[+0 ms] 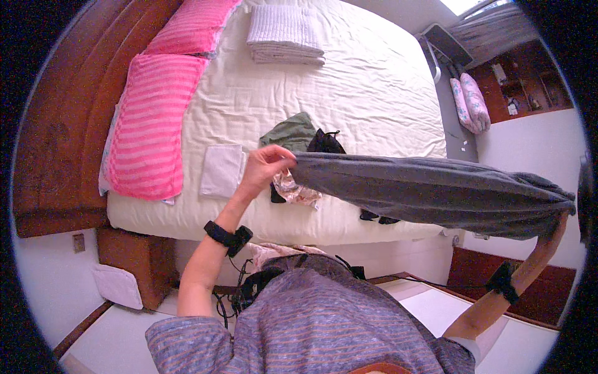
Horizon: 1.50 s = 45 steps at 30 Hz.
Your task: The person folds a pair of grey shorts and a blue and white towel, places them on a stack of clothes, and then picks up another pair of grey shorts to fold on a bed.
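Observation:
A dark grey cloth garment (420, 187) is stretched sideways above the near side of the bed. My left hand (268, 168) pinches its left end between thumb and fingers. At the far right, my right hand (563, 217) grips the bunched other end, mostly hidden by the fabric. Beneath and behind the garment lie a green cloth (292, 131), a black cloth item (327, 141) with a thin strap and a shiny patterned pink cloth (296, 189), partly covered. A folded white cloth (222, 170) rests on the bed beside my left forearm.
The bed (373, 84) has a wrinkled cream sheet. Pink striped pillows (147, 126) line the wooden headboard (56, 135). A folded quilted cover (285, 35) sits at the far side. Rolled floral bedding (473, 103) stands beyond the foot. A cable (430, 283) runs to my right wrist band.

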Motion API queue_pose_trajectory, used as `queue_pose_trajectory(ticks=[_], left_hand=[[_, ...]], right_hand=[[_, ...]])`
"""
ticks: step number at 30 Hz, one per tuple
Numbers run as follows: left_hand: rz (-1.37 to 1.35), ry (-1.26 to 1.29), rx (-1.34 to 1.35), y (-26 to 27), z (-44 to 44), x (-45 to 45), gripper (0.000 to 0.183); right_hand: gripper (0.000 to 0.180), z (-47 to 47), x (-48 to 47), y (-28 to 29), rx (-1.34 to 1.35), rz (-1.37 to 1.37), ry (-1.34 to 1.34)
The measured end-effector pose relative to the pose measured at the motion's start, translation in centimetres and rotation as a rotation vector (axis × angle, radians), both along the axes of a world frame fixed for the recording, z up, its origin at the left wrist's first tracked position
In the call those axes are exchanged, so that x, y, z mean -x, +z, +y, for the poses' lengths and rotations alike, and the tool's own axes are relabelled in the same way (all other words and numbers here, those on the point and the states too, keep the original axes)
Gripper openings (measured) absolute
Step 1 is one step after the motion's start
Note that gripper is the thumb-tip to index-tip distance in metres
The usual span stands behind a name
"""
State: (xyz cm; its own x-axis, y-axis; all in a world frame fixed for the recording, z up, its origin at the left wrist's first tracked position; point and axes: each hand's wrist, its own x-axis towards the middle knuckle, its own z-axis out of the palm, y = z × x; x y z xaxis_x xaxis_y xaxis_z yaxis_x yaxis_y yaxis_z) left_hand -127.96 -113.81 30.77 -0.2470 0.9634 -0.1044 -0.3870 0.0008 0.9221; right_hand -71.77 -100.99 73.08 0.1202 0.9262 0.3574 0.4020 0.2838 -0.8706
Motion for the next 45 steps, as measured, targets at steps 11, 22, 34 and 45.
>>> queue_pose_trajectory(ticks=[11, 22, 34, 45], left_hand=[[0.838, 0.179, -0.150, 5.4, 2.1, 11.1, 0.017], [0.562, 0.025, 0.128, -0.8, -2.3, 7.5, 0.022], [0.145, -0.519, 0.909, -22.2, -8.6, -1.5, 0.031], [-0.852, 0.274, 0.625, -32.1, 7.3, -11.0, 0.016]], right_hand=[[0.056, 1.4, 4.6, -8.3, 0.198, 0.133, 0.079], [0.052, -2.2, -4.1, -27.1, 0.704, 0.186, -0.199], [0.050, -6.9, -7.5, -60.5, 1.610, 0.572, -0.160], [0.037, 16.3, -8.0, -72.2, 1.312, 1.002, -0.134]])
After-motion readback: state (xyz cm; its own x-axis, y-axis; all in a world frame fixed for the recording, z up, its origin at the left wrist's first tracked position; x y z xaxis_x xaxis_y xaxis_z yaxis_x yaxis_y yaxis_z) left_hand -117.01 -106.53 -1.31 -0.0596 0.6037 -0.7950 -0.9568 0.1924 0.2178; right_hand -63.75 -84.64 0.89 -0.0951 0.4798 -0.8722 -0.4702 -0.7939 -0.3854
